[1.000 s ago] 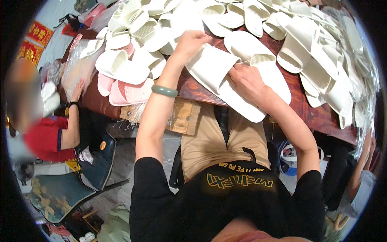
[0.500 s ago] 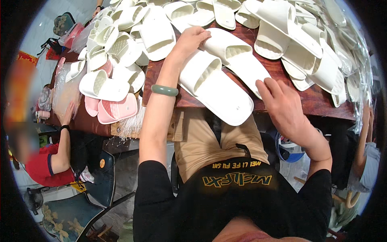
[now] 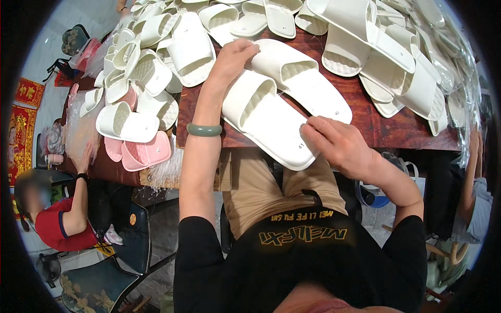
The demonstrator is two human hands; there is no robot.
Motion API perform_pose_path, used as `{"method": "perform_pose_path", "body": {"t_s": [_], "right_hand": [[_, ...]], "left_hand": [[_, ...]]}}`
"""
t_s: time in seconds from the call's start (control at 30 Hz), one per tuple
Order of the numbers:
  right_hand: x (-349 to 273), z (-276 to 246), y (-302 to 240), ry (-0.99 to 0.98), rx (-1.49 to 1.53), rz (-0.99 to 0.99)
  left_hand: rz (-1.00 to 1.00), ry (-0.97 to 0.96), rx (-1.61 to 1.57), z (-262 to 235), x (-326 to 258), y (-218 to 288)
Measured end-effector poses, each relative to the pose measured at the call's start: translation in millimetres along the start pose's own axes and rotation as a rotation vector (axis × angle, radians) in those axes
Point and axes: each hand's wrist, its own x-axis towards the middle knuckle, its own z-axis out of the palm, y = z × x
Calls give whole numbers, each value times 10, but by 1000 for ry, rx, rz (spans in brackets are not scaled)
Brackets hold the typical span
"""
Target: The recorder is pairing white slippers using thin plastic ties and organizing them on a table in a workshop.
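Two white slide slippers lie side by side at the table's near edge, toes away from me. The nearer slipper (image 3: 266, 122) has its heel hanging over the edge. The other slipper (image 3: 308, 78) lies just to its right and a little farther away. My left hand (image 3: 232, 61), a green bangle on its wrist, is closed at the toe ends, fingertips on the farther slipper's toe. My right hand (image 3: 336, 140) is closed on the right side of the nearer slipper's heel; its thumb is mostly hidden.
White slippers (image 3: 190, 49) are heaped along the table's far and left sides, with pink slippers (image 3: 148, 151) among them. More white slippers (image 3: 394, 57) and clear plastic lie at the right. A person in red (image 3: 62, 224) sits at the left beside chairs (image 3: 96, 281).
My right hand has moved left and down, from the farther slipper's heel to the nearer one's. Both slippers have shifted slightly left in view, and my left hand stays at the toes.
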Motion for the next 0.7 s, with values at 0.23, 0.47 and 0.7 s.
{"method": "perform_pose_path", "body": {"t_s": [0.23,0.47,0.7], "right_hand": [[341,333,726,103,168,-49],[613,485,1174,72,257,-109],[718,551,1191,54,259,-151]], "left_hand": [[-14,26,-175,-31,10,-32],[-120,-70,-330,-181,75,-40],[-133,-205,-378,-212,116,-59]]}}
